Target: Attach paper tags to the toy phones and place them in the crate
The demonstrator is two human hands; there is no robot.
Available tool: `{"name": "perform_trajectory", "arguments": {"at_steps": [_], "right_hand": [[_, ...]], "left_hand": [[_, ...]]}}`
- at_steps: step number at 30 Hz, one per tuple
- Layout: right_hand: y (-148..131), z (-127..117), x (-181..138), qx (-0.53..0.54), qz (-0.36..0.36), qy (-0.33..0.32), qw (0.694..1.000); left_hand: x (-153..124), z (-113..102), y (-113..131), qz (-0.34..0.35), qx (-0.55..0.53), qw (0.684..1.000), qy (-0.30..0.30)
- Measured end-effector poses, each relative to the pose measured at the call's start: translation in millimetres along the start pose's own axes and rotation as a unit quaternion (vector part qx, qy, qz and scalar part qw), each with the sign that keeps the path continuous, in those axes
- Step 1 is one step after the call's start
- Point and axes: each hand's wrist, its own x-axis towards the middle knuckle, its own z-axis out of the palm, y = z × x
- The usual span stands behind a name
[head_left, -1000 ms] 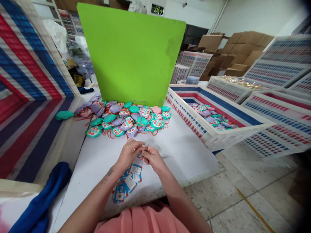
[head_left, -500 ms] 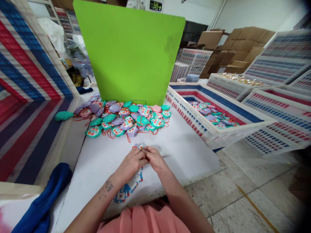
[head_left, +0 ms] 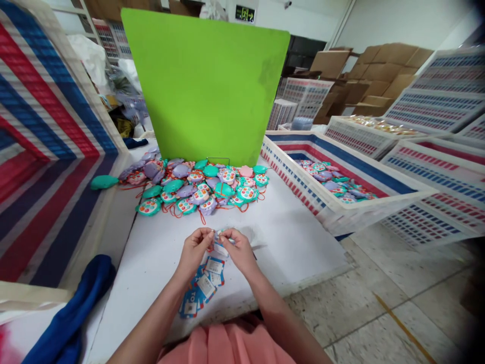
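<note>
My left hand (head_left: 197,246) and my right hand (head_left: 238,248) meet over the white table, thumbs and fingertips pinched close together. An orange cord (head_left: 210,247) shows at the left fingertips. Between the hands is a small, pale, partly clear item (head_left: 220,247); fingers cover much of it, and what the right fingertips pinch is too small to make out. Just below lie several overlapping blue-and-white printed cards (head_left: 205,286). Beyond the hands is a heap of teal, purple and pink animal-shaped toys (head_left: 200,193) with coloured dots and orange cord loops.
An upright green board (head_left: 208,86) stands behind the heap. At the right, a striped crate (head_left: 326,207) holds more toys. A large striped crate (head_left: 56,212) stands at the left, with a blue cloth (head_left: 81,308) by its front edge. The white tabletop (head_left: 295,242) ends at the right above the floor.
My hands have moved apart slightly, the left one turning from lying over the right fingers to a separate pinch. More of the cards shows now. The view has shifted slightly.
</note>
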Motion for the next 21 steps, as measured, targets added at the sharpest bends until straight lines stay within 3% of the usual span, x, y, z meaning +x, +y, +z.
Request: {"name": "perform_trajectory", "arguments": {"at_steps": [7, 16, 21], "right_hand": [[-8.0, 1.2, -0.2, -0.11, -0.06, 0.027, 0.992], [-6.8, 0.7, -0.3, -0.132, -0.082, 0.037, 0.987], [-7.2, -0.7, -0.4, -0.129, -0.068, 0.03, 0.989]], "left_hand": [[-1.1, 0.4, 0.2, 0.006, 0.024, 1.0, 0.002], [-2.5, 0.6, -1.3, 0.018, 0.05, 0.998, -0.018], [-3.3, -2.7, 1.6, 0.095, 0.166, 0.981, -0.025]]}}
